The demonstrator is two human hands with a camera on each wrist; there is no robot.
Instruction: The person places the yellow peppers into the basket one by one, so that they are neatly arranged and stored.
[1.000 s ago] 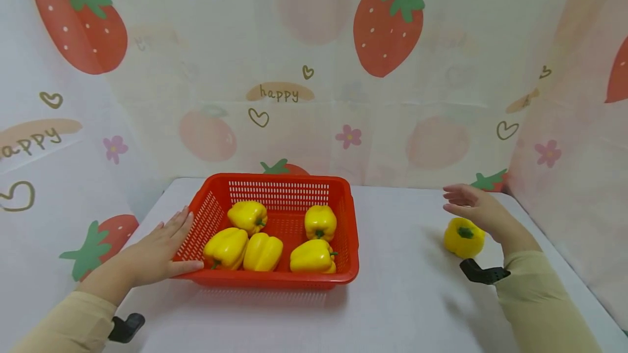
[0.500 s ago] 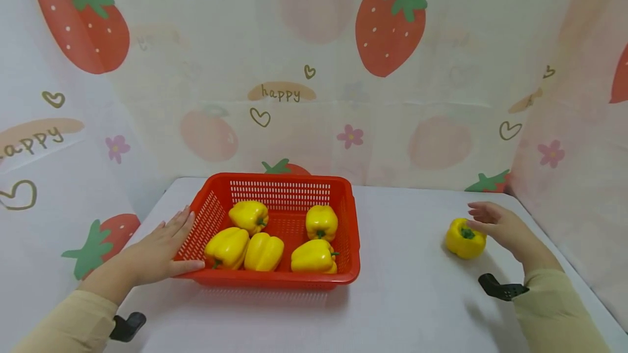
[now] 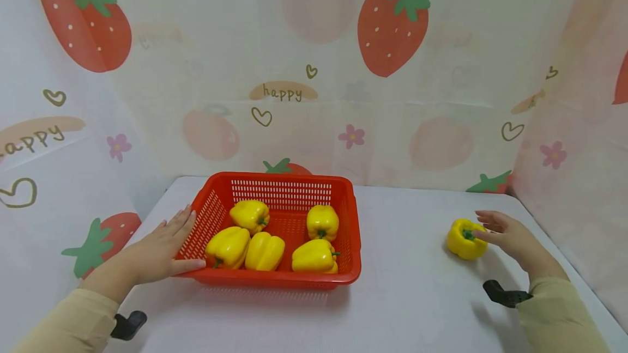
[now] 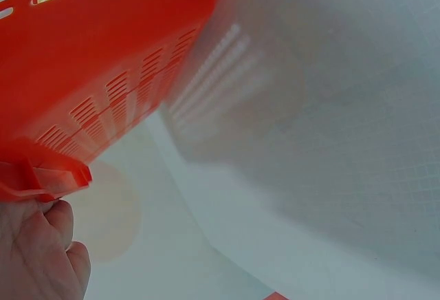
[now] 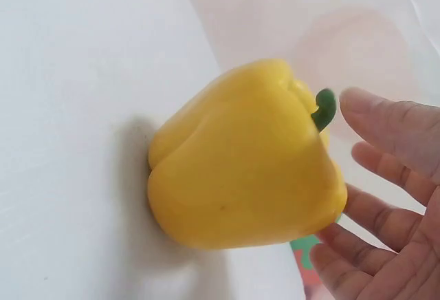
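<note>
On the right of the table, a yellow bell pepper (image 3: 465, 241) stands upright with its green stem up. My right hand (image 3: 510, 239) is just beside and above it, fingers spread and relaxed. In the right wrist view the thumb (image 5: 392, 124) is near the stem and the other fingers are at the pepper's far side; whether they touch it I cannot tell. My left hand (image 3: 152, 252) rests with straight fingers on the left rim of a red plastic basket (image 3: 275, 278). Inside the basket lie several yellow bell peppers (image 3: 265, 251).
The white table (image 3: 392, 298) carries the basket at left of centre, with the single pepper to its right. A strawberry-printed cloth (image 3: 314, 124) hangs behind and along both sides.
My right hand has moved rightward and down, from above and behind the lone pepper to its right side. The left hand stays on the basket rim, and the peppers have not moved.
</note>
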